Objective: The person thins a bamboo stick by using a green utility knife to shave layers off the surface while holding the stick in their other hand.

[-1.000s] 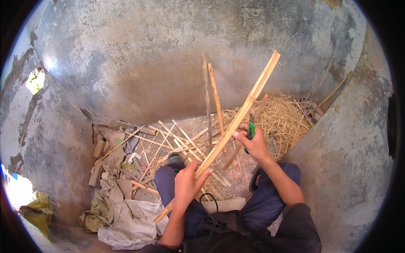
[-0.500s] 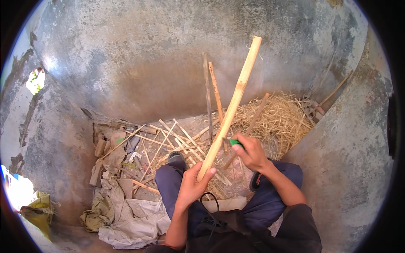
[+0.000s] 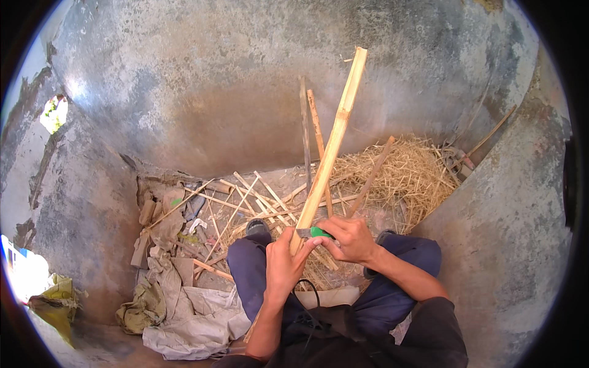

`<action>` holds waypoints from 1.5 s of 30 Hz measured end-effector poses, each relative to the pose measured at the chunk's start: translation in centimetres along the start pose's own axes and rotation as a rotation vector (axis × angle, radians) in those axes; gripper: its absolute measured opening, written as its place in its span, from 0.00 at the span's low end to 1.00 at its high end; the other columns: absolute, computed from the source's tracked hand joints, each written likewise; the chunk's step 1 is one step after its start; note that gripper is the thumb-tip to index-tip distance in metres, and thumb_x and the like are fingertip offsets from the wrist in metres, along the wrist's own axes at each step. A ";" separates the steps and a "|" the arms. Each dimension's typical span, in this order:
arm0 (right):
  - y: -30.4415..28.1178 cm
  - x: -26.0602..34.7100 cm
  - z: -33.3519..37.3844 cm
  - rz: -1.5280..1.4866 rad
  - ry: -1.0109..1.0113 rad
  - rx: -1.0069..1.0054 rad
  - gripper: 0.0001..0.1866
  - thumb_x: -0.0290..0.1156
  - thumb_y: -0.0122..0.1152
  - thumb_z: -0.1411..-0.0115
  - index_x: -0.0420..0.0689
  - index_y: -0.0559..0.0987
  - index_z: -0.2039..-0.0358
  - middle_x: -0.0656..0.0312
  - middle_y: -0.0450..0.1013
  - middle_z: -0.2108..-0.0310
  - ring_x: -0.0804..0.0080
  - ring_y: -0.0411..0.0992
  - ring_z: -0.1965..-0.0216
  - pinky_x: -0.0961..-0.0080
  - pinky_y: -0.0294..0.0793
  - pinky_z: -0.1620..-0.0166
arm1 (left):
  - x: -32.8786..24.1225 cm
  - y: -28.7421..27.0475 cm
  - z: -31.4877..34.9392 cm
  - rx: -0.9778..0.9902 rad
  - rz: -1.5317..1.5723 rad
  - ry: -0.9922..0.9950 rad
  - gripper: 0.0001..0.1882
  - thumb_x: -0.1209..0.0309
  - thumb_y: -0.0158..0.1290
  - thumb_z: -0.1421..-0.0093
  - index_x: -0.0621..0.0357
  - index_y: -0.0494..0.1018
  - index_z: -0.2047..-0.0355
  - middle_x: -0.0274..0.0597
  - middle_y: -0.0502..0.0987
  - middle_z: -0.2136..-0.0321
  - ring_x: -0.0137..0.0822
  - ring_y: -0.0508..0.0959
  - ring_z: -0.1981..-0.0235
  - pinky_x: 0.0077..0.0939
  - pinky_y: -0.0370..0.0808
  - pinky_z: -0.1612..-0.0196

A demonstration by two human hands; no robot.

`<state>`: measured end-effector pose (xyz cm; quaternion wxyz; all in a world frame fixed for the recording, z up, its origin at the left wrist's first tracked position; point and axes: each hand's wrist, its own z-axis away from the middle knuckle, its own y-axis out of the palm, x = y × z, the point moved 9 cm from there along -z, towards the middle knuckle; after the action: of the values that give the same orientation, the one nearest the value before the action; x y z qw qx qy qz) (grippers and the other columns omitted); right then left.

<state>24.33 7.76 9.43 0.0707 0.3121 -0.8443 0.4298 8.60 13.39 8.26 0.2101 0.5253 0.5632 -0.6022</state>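
A long split piece of bamboo [image 3: 334, 138], pale yellow with a node partway up, slants up and away from me. Its lower end is in the grip of my left hand [image 3: 284, 265], fingers wrapped round it. My right hand [image 3: 350, 240] closes on a knife [image 3: 320, 232] with a green handle. The short grey blade lies across the bamboo just above my left fingers. My right thumb is close to my left hand, and whether they touch I cannot tell.
Thin bamboo strips [image 3: 236, 214] litter the floor beyond my left foot. A heap of shavings [image 3: 408, 181] lies against the far wall [image 3: 245, 92] at right. Upright sticks [image 3: 318, 132] lean there. Crumpled sacking [image 3: 196, 322] lies by my left leg.
My right hand and knife have moved down and left along the bamboo to its lower end. The bamboo has shifted slightly left and turned a little.
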 end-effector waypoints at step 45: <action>-4.8 -6.2 -2.1 0.065 0.202 -0.220 0.15 0.43 0.73 0.32 0.44 0.90 0.57 0.56 0.87 0.65 0.60 0.85 0.72 0.66 0.81 0.70 | 3.4 0.1 4.2 0.058 0.097 -0.154 0.21 0.59 0.62 0.24 0.66 0.75 0.66 0.42 0.68 0.84 0.25 0.65 0.81 0.34 0.64 0.77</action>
<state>31.83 10.18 11.61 0.1750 0.2303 -0.8845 0.3661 5.83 10.71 4.46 0.2663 0.5100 0.5016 -0.6460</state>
